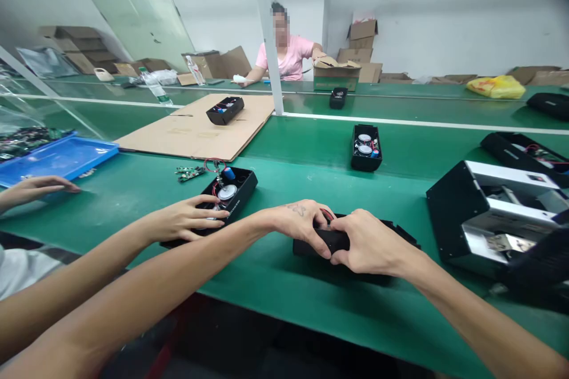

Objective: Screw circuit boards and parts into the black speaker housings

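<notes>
The near edge of the flat green tabletop (275, 296) runs below both hands; ahead, its surface stretches to a thin white strip (400, 122). The left hand (304, 225) and right hand (367, 243) — thumbs and fingers closed — grip a black rectangular housing (336, 241), its contents mostly hidden. Leftward, a co-worker's hand (195, 217) touches an open black box (242, 195) containing a silver disc (227, 192) and blue cylinder (229, 173); beyond the right hand, a smaller-looking black tray (367, 163) holds two silver discs (365, 149).
</notes>
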Demonstrator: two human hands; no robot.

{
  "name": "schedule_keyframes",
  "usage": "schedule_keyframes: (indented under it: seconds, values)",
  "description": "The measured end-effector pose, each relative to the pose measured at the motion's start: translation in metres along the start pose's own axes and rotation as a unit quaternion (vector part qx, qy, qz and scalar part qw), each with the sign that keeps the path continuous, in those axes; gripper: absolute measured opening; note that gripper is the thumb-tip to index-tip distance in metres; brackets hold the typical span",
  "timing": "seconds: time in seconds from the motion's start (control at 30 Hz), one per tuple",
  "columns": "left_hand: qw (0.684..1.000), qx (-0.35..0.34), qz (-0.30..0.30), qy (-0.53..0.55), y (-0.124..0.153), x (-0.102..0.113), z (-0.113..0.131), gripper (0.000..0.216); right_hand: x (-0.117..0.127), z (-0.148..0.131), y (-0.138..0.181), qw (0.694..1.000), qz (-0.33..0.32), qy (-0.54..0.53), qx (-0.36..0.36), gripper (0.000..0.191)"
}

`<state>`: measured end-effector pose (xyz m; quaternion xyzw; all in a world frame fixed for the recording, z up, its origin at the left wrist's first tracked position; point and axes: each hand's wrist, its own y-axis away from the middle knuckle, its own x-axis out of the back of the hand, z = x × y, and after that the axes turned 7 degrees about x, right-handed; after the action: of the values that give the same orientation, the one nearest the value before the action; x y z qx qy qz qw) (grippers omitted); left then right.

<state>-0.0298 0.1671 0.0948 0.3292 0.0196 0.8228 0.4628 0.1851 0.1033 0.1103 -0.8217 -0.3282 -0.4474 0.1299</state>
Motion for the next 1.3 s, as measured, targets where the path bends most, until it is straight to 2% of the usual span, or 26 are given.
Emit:
schedule_keyframes:
  seconds: [0.17, 0.3, 0.43, 0.57, 0.7, 0.93, 1.03, 1.13, 1.3]
  values:
    - [1.0, 0.008, -0.015, 0.017, -0.003, 0.003, 0.0, 0.038, -0.002, 0.002, -0.006, 1.0, 0.029, -0.004, 0.009, 0.008]
    - [0.999, 0.003, -0.016, 0.029, -0.002, 0.002, 0.0, 0.032, -0.005, 0.003, -0.006, 0.999, 0.035, 0.023, 0.03, 0.006]
    - [1.0, -0.018, -0.006, 0.025, 0.001, -0.001, 0.0, 0.039, -0.005, 0.0, -0.003, 0.996, 0.037, 0.072, 0.036, 0.023]
    - [0.999, -0.032, 0.009, -0.021, 0.003, -0.005, -0.003, 0.049, -0.001, -0.007, 0.001, 0.998, 0.012, 0.055, 0.037, 0.032]
    - [0.996, -0.051, 0.018, -0.066, 0.005, -0.006, -0.004, 0.044, 0.0, -0.009, 0.003, 0.999, -0.001, 0.025, 0.03, 0.029]
    - [0.995, -0.032, 0.006, -0.09, 0.01, -0.005, 0.003, 0.041, -0.002, -0.004, 0.002, 1.0, -0.003, 0.01, 0.023, 0.018]
    - [0.995, -0.042, 0.018, -0.093, 0.008, -0.007, -0.003, 0.04, -0.008, -0.005, 0.003, 0.998, 0.004, 0.049, 0.029, 0.02]
    - [0.989, -0.086, 0.032, -0.116, 0.007, -0.008, -0.01, 0.034, -0.017, -0.008, 0.002, 0.993, 0.015, 0.114, 0.024, 0.03]
    - [0.975, -0.1, 0.058, -0.188, 0.014, -0.015, -0.004, 0.02, -0.032, -0.013, 0.008, 0.983, 0.019, 0.172, 0.054, 0.032]
